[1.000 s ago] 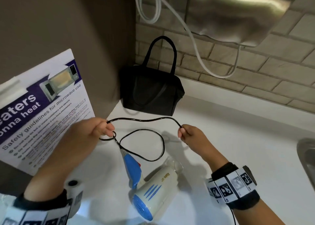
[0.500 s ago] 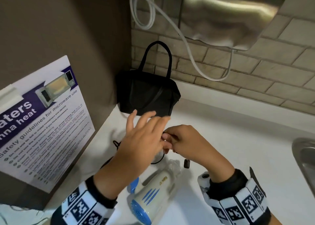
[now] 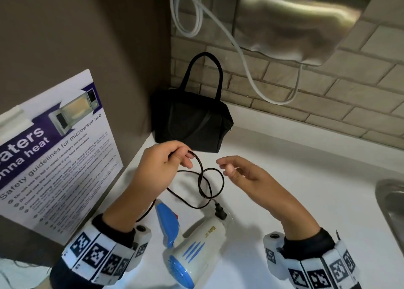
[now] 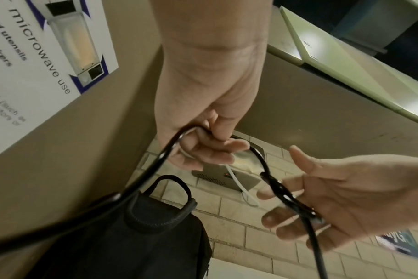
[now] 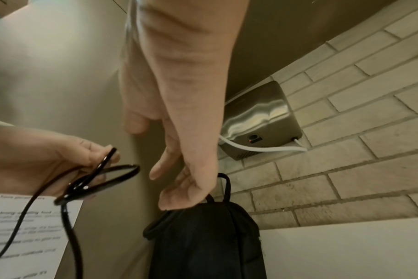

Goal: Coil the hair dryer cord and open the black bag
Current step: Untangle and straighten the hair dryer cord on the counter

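Observation:
A white and blue hair dryer [image 3: 196, 240] lies on the white counter [image 3: 295, 179] near me. Its black cord [image 3: 207, 186] rises in a couple of loose loops, and its plug [image 3: 219, 211] hangs just over the dryer. My left hand [image 3: 183, 157] pinches the top of the loops; the left wrist view shows its fingers [image 4: 210, 149] curled round the cord [image 4: 160, 160]. My right hand [image 3: 223, 168] hovers beside the loops, fingers relaxed, holding nothing; it is [image 5: 170, 179] also apart from the loops [image 5: 108, 175] in the right wrist view. The black bag [image 3: 192, 127] stands zipped in the corner behind.
A microwave safety poster [image 3: 54, 153] leans at the left. A steel hand dryer [image 3: 295, 19] with a white cable [image 3: 247, 70] hangs on the brick wall above the bag. A steel sink's rim [image 3: 391, 201] shows at the right edge.
Half a second ago both hands met over the cord. The right hand has now let go and drawn back to the right, while the left keeps hold of the gathered loops.

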The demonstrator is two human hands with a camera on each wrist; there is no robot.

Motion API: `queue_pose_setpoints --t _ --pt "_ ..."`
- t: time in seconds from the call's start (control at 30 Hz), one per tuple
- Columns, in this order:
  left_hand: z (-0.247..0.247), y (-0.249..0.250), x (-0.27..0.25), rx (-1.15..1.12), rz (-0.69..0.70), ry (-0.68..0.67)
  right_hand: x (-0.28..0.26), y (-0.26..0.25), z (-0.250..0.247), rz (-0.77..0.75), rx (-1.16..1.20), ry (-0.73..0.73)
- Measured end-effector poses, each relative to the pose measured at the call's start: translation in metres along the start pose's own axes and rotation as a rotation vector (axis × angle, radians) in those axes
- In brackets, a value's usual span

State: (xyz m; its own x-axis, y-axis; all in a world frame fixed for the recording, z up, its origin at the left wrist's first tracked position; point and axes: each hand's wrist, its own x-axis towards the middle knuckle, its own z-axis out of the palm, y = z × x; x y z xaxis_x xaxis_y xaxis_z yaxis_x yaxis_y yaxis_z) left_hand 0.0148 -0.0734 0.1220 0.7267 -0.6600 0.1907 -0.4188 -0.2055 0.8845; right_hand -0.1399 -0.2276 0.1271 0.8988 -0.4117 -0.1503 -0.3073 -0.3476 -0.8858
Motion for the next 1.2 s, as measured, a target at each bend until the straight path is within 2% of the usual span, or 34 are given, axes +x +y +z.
queue_pose_setpoints --t 0.13,0.33,0.57,0.7,0.8,0.9,1.03,1.1,1.2 --pt "-0.001 -0.001 0.0 -0.076 -0.006 -0.01 -0.001 0.009 0.013 0.021 -0.087 -0.142" --pt "-0.001 0.002 -0.001 -0.275 -0.062 0.031 0.0 0.02 0.027 0.021 -0.134 -0.201" --pt "0.0 0.003 -0.004 -0.424 -0.063 0.071 0.0 0.03 0.045 -0.011 -0.098 -0.301" --pt "-0.007 -0.004 -0.002 -0.432 -0.065 0.141 -0.004 0.033 0.042 0.037 0.082 -0.276" --pt "-0.013 -0.017 -0.001 -0.324 -0.079 0.173 -0.008 0.03 0.03 0.091 0.182 -0.149" --pt "-0.01 -0.032 -0.005 -0.1 -0.058 0.104 -0.009 0.029 0.021 0.123 0.236 -0.024" --pt "0.004 -0.04 -0.013 0.229 0.131 -0.03 -0.009 0.023 0.021 0.143 0.263 0.023" --pt "0.01 -0.039 -0.015 0.294 0.146 -0.104 -0.009 0.021 0.023 0.144 0.277 0.033" --pt "0.008 -0.032 -0.019 0.305 0.095 -0.133 -0.01 0.02 0.022 0.155 0.33 0.073"
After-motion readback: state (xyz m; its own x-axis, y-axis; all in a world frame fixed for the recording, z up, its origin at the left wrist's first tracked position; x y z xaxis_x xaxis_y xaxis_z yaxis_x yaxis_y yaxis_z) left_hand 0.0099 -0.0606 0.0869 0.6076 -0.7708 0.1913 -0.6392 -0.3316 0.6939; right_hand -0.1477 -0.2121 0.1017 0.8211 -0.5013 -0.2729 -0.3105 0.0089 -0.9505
